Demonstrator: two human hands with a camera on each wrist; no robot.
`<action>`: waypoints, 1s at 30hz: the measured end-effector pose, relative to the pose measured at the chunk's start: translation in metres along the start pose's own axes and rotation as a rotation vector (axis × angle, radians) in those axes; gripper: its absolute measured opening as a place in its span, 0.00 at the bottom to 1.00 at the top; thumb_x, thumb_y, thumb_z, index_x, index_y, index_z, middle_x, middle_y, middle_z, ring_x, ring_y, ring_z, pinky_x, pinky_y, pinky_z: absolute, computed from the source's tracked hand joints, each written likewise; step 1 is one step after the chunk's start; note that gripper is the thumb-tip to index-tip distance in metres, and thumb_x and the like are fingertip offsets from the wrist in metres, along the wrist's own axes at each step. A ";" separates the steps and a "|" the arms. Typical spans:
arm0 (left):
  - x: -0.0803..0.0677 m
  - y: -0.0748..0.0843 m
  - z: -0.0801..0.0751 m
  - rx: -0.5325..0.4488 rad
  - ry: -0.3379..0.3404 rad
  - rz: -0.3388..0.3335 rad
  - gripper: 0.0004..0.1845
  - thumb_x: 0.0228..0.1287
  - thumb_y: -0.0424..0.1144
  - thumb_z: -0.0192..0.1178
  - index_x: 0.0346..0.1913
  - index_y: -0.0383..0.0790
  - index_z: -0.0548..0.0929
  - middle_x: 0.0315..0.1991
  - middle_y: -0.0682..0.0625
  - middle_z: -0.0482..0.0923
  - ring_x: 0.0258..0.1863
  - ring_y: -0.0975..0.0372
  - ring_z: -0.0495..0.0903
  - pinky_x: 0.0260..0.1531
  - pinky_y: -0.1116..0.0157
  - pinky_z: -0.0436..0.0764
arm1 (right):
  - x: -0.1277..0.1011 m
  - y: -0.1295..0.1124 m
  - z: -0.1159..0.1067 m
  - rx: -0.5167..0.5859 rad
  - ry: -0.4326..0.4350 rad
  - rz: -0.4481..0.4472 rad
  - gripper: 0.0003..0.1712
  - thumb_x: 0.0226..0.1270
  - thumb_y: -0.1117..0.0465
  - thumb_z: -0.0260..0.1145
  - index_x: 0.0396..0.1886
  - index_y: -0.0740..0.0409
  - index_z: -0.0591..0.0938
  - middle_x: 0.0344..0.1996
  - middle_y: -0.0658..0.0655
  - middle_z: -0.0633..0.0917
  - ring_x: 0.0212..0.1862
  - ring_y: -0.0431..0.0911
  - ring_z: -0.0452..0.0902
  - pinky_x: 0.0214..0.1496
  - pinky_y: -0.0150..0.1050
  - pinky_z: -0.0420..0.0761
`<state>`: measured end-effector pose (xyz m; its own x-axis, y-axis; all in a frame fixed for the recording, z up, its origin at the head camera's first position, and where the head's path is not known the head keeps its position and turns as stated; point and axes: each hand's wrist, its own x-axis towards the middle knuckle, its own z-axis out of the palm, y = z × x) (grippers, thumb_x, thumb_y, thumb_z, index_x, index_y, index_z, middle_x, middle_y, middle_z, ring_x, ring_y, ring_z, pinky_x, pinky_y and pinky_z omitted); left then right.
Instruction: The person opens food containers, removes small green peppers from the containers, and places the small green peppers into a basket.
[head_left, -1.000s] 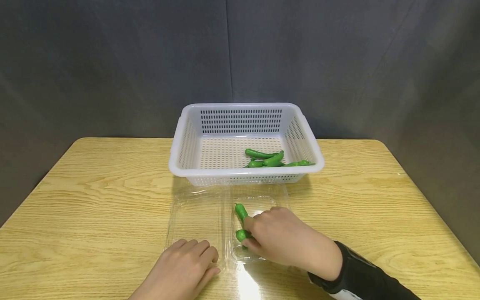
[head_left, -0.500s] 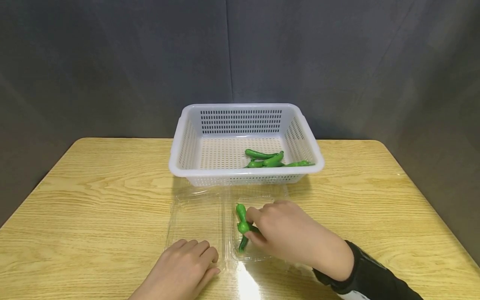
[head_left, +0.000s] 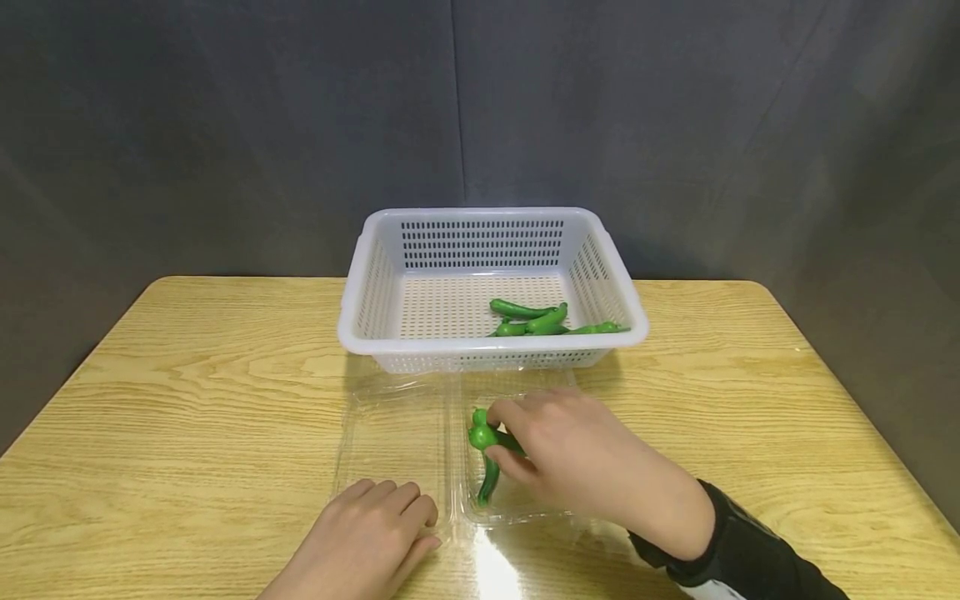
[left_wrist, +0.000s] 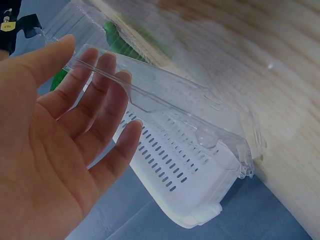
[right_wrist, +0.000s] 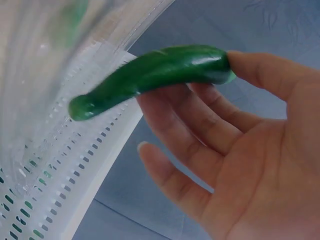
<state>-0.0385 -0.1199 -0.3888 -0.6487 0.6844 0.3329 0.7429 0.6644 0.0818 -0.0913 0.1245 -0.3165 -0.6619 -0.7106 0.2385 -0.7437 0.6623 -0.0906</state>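
Observation:
My right hand (head_left: 501,437) pinches one end of a green pepper (head_left: 483,435) between thumb and fingers, just above the right half of an open clear plastic clamshell (head_left: 525,510). In the right wrist view the held pepper (right_wrist: 150,75) sticks out to the left from the right hand (right_wrist: 220,75). A second pepper (head_left: 489,485) lies in that same half, partly under the held one. My left hand (head_left: 390,510) lies flat and open on the near edge of the clamshell's left half (head_left: 390,433). Its straight fingers (left_wrist: 107,75) touch the clear rim (left_wrist: 165,95).
A white perforated basket (head_left: 360,333) stands just behind the clamshell with several green peppers (head_left: 540,319) at its right front. The wooden table (head_left: 187,400) has rounded far corners. A dark curtain hangs behind it.
My right hand has carried its pepper a little away from me, toward the basket, uncovering more of the pepper lying in the clamshell. The left hand has stayed put.

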 end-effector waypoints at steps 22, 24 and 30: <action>0.000 0.000 -0.001 0.016 0.027 0.011 0.09 0.58 0.46 0.69 0.31 0.46 0.81 0.26 0.59 0.74 0.22 0.68 0.71 0.26 0.70 0.73 | 0.009 0.020 0.000 0.031 0.205 -0.117 0.13 0.65 0.53 0.71 0.40 0.56 0.82 0.32 0.47 0.83 0.33 0.41 0.79 0.38 0.37 0.80; 0.000 0.001 -0.001 0.022 0.035 0.013 0.09 0.57 0.46 0.69 0.31 0.46 0.81 0.26 0.59 0.74 0.22 0.67 0.71 0.26 0.70 0.73 | 0.009 0.023 0.001 0.022 0.221 -0.122 0.13 0.65 0.53 0.71 0.41 0.57 0.82 0.32 0.48 0.82 0.33 0.42 0.78 0.38 0.38 0.80; -0.001 0.001 -0.002 0.020 0.034 0.013 0.09 0.58 0.46 0.69 0.31 0.46 0.81 0.26 0.59 0.74 0.22 0.67 0.71 0.26 0.70 0.73 | 0.011 0.030 0.002 -0.017 0.246 -0.116 0.16 0.67 0.50 0.67 0.42 0.58 0.82 0.33 0.48 0.81 0.33 0.44 0.80 0.39 0.39 0.80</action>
<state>-0.0371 -0.1203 -0.3875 -0.6328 0.6825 0.3658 0.7474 0.6618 0.0581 -0.1209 0.1359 -0.3185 -0.5278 -0.7044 0.4747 -0.8105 0.5848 -0.0334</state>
